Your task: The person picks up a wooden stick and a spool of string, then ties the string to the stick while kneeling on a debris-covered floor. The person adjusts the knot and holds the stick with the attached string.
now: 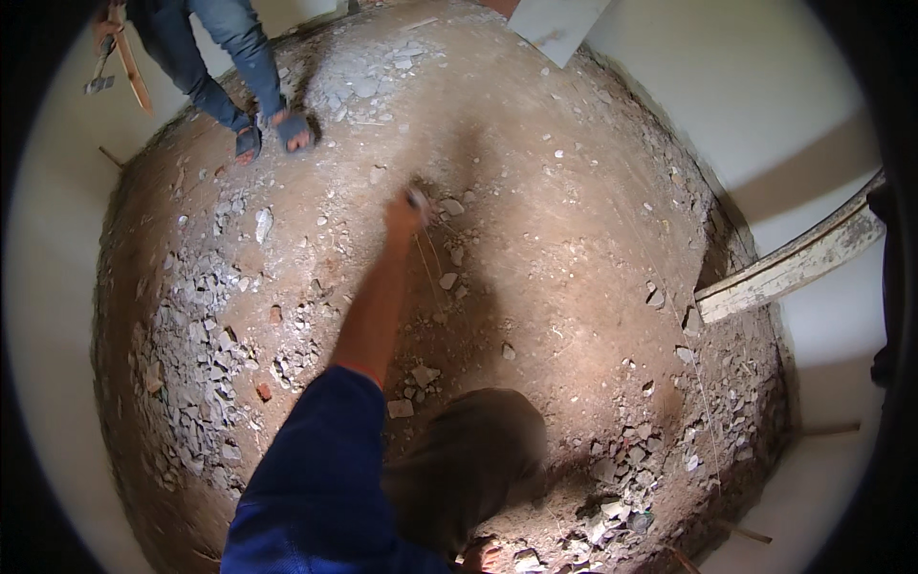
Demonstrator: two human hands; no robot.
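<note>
My left arm, in a blue sleeve, reaches forward over the dirt floor. At its end my left hand (404, 212) is closed round a small dark and pale object (418, 199), blurred by motion, so I cannot make out its kind. A thin pale string (430, 251) hangs in a loop below the hand. Under and beside the hand lie pale stone chips (451, 207) on the ground. My bent knee (488, 435) shows at the lower middle. My right hand is out of view.
Far left stands another person in jeans (234, 43) and sandals, holding a hammer (99, 81) and a wooden stick (132, 72). Rubble (196, 383) lies along the left wall, more (622, 478) at lower right. A worn wooden beam (794, 263) leans at right; a pale board (559, 24) stands far back.
</note>
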